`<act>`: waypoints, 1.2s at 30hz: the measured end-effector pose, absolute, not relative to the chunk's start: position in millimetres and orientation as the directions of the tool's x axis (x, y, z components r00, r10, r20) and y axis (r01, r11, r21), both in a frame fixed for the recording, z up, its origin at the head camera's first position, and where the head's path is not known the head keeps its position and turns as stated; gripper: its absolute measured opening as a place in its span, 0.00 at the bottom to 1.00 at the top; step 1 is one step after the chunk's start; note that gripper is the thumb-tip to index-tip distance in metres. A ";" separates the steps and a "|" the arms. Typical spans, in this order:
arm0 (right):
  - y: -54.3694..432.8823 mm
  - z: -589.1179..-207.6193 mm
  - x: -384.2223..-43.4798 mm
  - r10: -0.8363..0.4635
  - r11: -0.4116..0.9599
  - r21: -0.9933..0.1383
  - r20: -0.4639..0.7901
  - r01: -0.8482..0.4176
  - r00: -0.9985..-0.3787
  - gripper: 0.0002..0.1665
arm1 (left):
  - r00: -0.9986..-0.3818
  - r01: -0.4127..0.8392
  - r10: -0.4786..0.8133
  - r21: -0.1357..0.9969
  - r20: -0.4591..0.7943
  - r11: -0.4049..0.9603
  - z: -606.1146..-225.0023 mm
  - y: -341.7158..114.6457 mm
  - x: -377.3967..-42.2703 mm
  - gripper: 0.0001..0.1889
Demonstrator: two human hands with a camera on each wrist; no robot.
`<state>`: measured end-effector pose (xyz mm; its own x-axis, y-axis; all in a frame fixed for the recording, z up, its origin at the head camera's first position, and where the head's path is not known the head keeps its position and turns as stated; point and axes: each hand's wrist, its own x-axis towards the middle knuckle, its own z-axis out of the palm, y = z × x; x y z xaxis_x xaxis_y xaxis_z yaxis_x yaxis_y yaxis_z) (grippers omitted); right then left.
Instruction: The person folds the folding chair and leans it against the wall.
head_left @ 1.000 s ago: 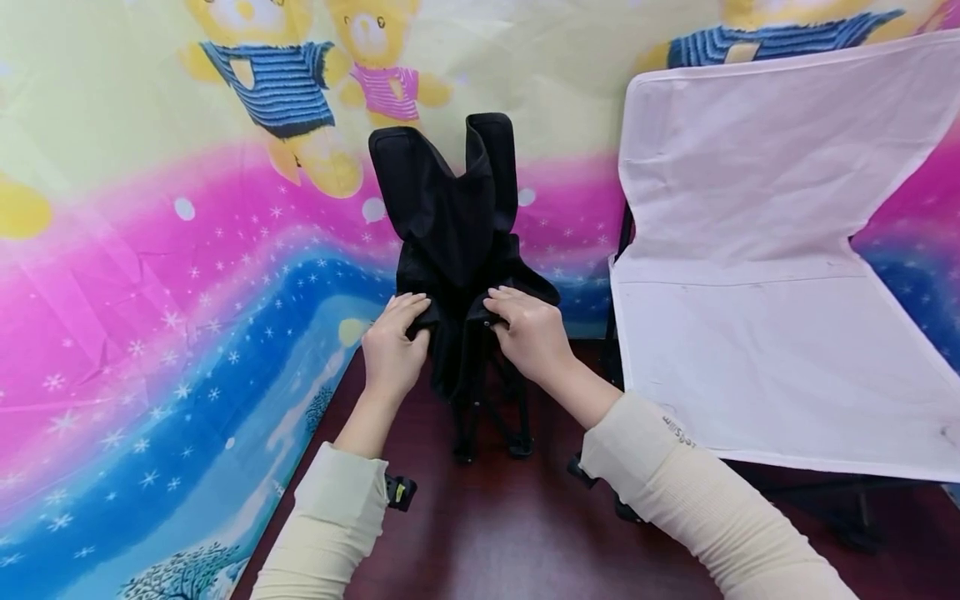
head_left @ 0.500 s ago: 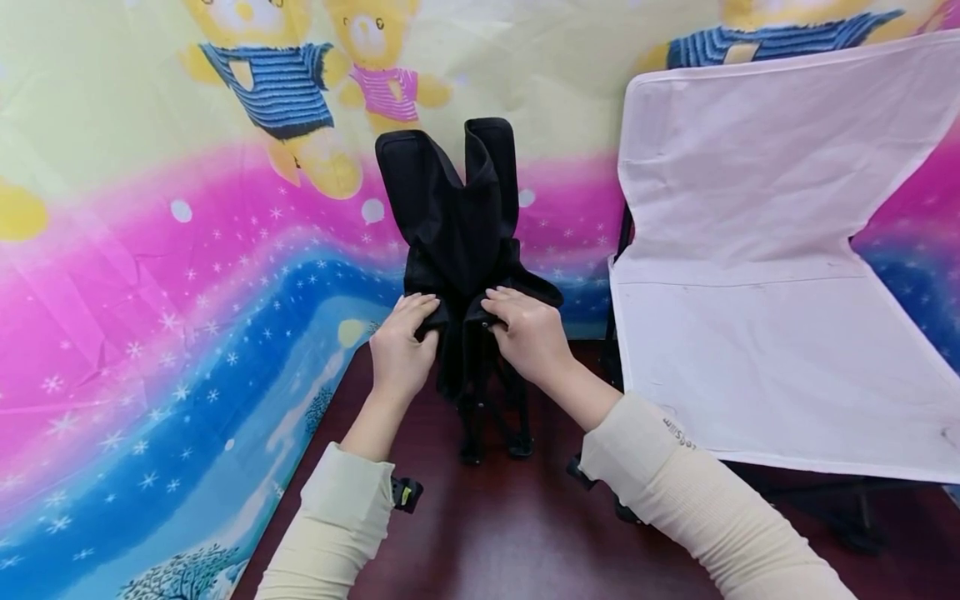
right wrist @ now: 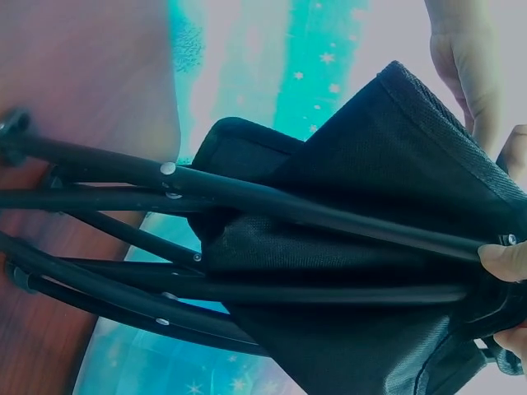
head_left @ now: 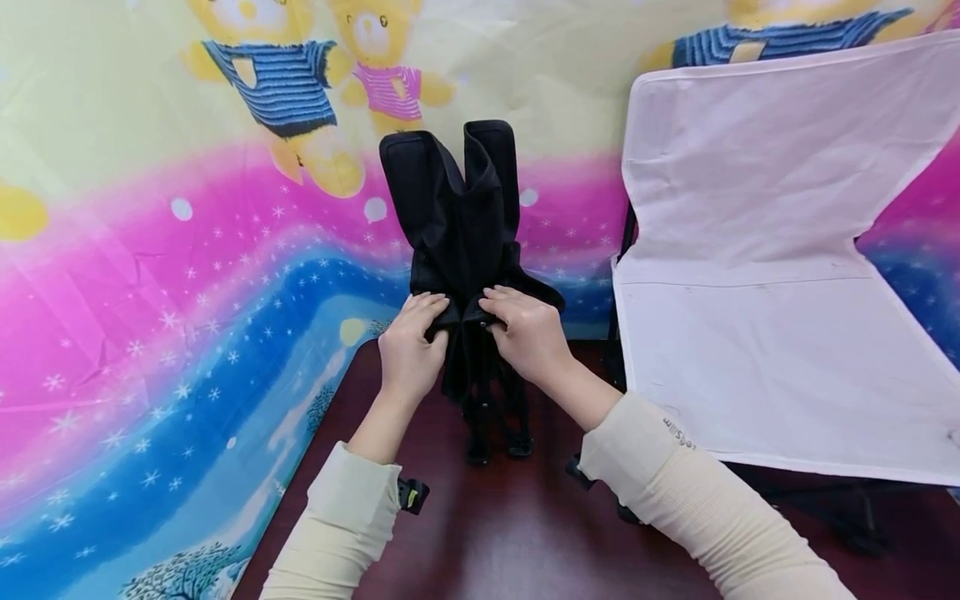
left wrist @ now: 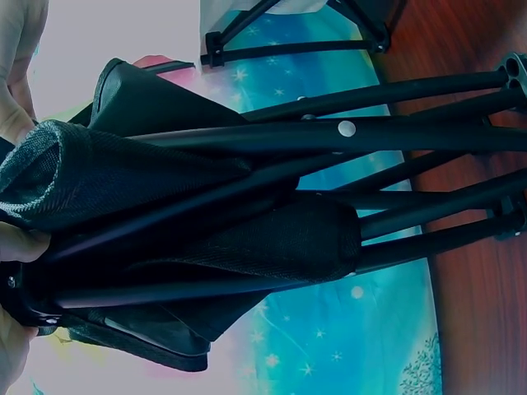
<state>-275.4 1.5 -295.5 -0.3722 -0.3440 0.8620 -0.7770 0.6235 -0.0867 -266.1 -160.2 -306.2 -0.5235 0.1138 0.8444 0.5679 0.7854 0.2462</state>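
Observation:
A black folding chair [head_left: 468, 217] stands upright on the dark red table, its cloth bunched and its legs drawn close together. My left hand [head_left: 411, 346] grips the chair's left front corner, thumb below and fingers over the top. On the right front corner, my right hand [head_left: 530, 333] holds on in the same way. In the left wrist view the black tubes [left wrist: 428, 136] of the frame run alongside the folded cloth [left wrist: 123, 177]. The right wrist view has the crossed legs [right wrist: 99, 164] lying close to each other, with the cloth [right wrist: 346, 206] hanging between them.
A white cloth folding chair [head_left: 765, 350] stands unfolded close on the right. Behind and to the left hangs a printed backdrop [head_left: 225, 333] with bears and snowflakes. The dark red tabletop [head_left: 495, 533] reaches toward me.
My left hand has moved right, nearer my right hand, and the chair's left side has come with it. The chair is narrower now. My right hand has stayed almost in place.

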 end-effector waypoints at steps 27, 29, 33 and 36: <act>2.5 -296.6 -276.0 -0.334 0.615 -0.100 0.866 -0.782 -0.373 0.14 | -0.467 0.648 0.136 0.234 0.874 0.724 -308.1 -154.2 -268.0 0.13; 2.2 -296.3 -276.3 -0.334 0.612 -0.102 0.865 -0.784 -0.374 0.13 | -0.471 0.653 0.138 0.239 0.872 0.719 -307.7 -154.2 -268.3 0.13; 2.6 -295.4 -277.2 -0.335 0.613 -0.115 0.858 -0.782 -0.389 0.13 | -0.479 0.655 0.142 0.246 0.866 0.714 -307.7 -154.3 -269.3 0.14; 2.7 -294.6 -278.0 -0.338 0.610 -0.120 0.854 -0.784 -0.394 0.13 | -0.478 0.656 0.140 0.247 0.867 0.713 -307.7 -154.4 -270.1 0.13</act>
